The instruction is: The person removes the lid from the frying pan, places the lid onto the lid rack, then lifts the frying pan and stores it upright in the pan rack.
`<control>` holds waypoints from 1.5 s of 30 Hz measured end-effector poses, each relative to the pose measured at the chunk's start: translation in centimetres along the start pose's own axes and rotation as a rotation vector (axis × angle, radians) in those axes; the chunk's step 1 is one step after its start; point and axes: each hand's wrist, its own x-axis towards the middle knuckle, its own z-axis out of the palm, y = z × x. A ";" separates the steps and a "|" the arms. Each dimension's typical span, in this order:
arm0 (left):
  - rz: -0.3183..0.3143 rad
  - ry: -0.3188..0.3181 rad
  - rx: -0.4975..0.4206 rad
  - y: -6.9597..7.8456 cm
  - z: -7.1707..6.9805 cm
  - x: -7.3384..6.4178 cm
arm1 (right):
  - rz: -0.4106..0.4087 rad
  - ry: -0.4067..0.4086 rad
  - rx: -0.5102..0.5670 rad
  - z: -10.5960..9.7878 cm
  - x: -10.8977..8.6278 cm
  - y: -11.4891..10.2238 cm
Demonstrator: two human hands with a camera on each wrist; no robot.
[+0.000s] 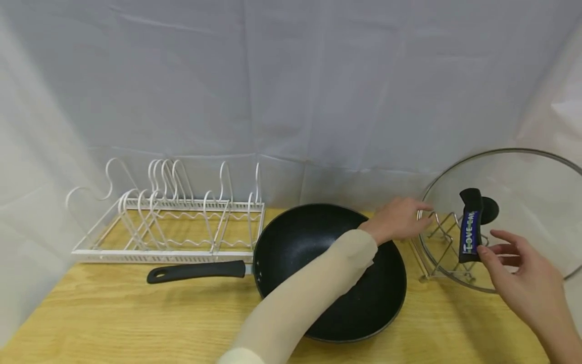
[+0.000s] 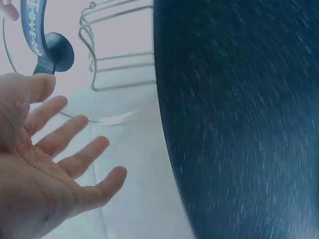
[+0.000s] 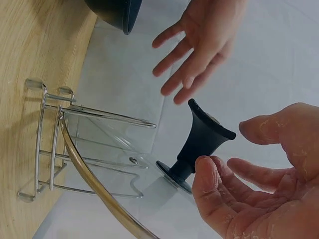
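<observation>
2 hands (image 1: 400, 220) (image 1: 527, 275), black handle (image 1: 471, 227) between, glass lid (image 1: 527, 182) in wire rack (image 3: 55, 149)

Left hand (image 1: 398, 218) and right hand (image 1: 527, 273) flank the black lid handle (image 1: 471, 230).

Glass lid (image 1: 532, 202) on edge in rack (image 3: 40, 139)
</observation>
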 end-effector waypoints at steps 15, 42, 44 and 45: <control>0.118 0.012 0.211 -1.8 -2.3 -4.3 | -0.253 0.194 0.050 0.6 -0.8 -0.5; 0.171 0.107 0.361 -3.4 -3.1 -10.7 | -0.533 0.371 0.173 2.2 -1.8 -2.8; 0.165 0.102 0.364 -3.5 -3.2 -11.3 | -0.540 0.369 0.165 2.2 -2.0 -3.0; 0.160 0.098 0.365 -3.6 -3.3 -11.5 | -0.545 0.368 0.162 2.3 -2.2 -3.1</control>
